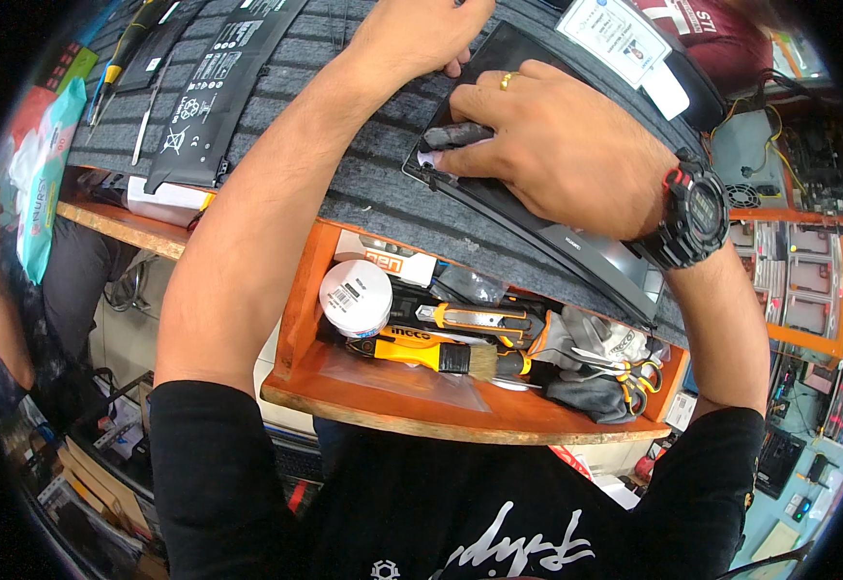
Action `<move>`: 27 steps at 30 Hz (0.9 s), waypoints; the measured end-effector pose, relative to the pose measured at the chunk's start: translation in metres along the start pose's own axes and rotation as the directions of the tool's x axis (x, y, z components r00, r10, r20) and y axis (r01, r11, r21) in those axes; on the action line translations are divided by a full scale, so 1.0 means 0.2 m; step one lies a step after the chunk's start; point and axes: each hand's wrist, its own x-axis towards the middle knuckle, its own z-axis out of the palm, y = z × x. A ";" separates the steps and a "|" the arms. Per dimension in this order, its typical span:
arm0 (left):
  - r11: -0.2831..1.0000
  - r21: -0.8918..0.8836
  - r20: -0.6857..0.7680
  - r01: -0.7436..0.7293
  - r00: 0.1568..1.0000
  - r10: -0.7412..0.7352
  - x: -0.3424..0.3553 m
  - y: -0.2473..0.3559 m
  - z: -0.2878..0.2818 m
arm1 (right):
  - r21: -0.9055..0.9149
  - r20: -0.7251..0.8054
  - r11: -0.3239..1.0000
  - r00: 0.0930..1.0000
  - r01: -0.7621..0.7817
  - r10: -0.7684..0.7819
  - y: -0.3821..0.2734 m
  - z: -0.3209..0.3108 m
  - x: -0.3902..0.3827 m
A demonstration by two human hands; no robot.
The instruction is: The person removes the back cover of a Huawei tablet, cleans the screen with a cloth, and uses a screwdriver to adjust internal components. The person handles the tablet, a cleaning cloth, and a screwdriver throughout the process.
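A black laptop panel (499,60) lies slanted on the ribbed grey mat, with its hinged edge toward me. My right hand (562,145) rests over it, fingers bent, pinching a small dark grey cloth-like piece (458,134) at the panel's left corner. Below the thumb, a pale bit (428,158) shows at that corner. My left hand (426,34) is at the panel's far left edge with its fingers curled down. The top of the picture cuts it off, and what it grips, if anything, is hidden.
A laptop battery (214,92) and a yellow-black screwdriver (131,43) lie left. The open drawer (383,416) near me holds a brush (431,356), a utility knife (479,319), scissors (624,372) and a white tub (356,298). Another person (707,43) is beyond the mat.
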 end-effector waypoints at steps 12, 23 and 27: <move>0.972 0.200 -0.075 -0.124 0.987 0.141 0.04 -0.07 0.00 | -0.047 0.037 0.998 0.999 -0.029 0.031 0.02 -0.02 0.09; 0.843 0.450 0.084 -0.294 0.954 0.288 0.00 -0.10 0.06 | 0.028 -0.042 0.999 0.999 -0.024 0.026 0.02 0.02 -0.01; 0.746 0.558 0.101 -0.363 0.922 0.373 -0.03 -0.13 0.11 | -0.002 -0.074 0.998 0.996 -0.055 0.055 -0.02 0.02 -0.17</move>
